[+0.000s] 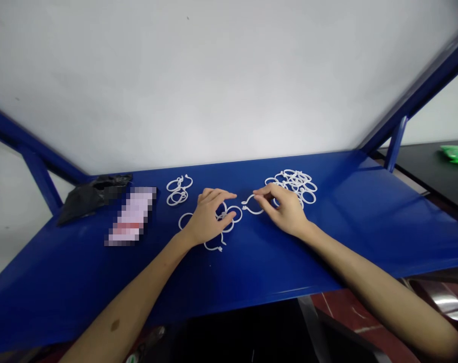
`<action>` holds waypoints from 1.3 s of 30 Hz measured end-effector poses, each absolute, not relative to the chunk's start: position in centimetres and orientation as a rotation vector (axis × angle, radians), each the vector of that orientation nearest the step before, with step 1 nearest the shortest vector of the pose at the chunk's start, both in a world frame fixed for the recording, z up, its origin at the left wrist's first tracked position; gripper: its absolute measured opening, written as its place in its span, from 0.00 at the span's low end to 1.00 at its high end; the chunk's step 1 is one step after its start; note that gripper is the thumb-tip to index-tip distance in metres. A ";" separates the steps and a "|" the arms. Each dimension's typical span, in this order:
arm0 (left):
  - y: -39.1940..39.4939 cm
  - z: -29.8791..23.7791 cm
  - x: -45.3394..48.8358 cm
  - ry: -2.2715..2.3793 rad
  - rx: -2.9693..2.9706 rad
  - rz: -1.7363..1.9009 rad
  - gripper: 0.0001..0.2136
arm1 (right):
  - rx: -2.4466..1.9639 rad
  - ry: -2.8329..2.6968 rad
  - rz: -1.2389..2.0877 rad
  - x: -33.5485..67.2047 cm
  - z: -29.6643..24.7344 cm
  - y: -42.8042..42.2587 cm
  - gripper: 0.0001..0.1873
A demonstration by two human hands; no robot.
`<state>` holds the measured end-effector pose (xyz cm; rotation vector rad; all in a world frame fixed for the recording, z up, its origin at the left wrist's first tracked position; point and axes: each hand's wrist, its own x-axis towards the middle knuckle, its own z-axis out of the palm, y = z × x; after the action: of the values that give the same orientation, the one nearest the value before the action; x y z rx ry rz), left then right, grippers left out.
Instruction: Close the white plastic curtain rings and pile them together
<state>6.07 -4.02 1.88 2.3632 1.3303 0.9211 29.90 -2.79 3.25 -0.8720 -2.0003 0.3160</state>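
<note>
Between the thumb and fingers of my right hand [284, 209] is a white plastic ring [254, 212], its gap with two knobbed ends facing left. Just left of it, my left hand [211, 216] hovers with thumb and fingers apart and nothing between them. Beneath and around that hand lie several loose white rings [234, 214], partly covered by it; one with its gap open [213, 249] sits nearest the front. A larger heap of white rings [304, 184] rests behind my right hand, partly hidden by it. A small group of rings [177, 196] lies farther left.
The blue metal shelf [259, 272] has slanted side braces and a pale wall behind. At its left are a black plastic bag [89, 196] and a blurred pink-white packet [132, 217]. A green package [456, 154] lies on a dark surface at far right.
</note>
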 end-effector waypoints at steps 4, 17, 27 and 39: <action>-4.8 2.4 7.0 1.379 2.396 1.033 0.07 | -0.914 -1.941 0.457 29.6 2.7 -3.0 0.04; -5.2 1.9 7.2 1.353 1.705 1.279 0.10 | -0.793 -2.010 0.575 28.4 2.2 -4.4 0.12; -6.3 2.4 7.5 1.194 1.610 1.382 0.08 | -0.614 -2.044 0.633 28.0 3.1 -5.7 0.10; -4.5 1.8 7.6 1.555 2.370 0.856 0.16 | -1.186 -1.822 0.008 32.4 4.4 0.9 0.09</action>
<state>7.65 -4.54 1.83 2.3696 1.5549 0.8560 32.37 0.88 4.42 -1.1856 -1.8220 0.0081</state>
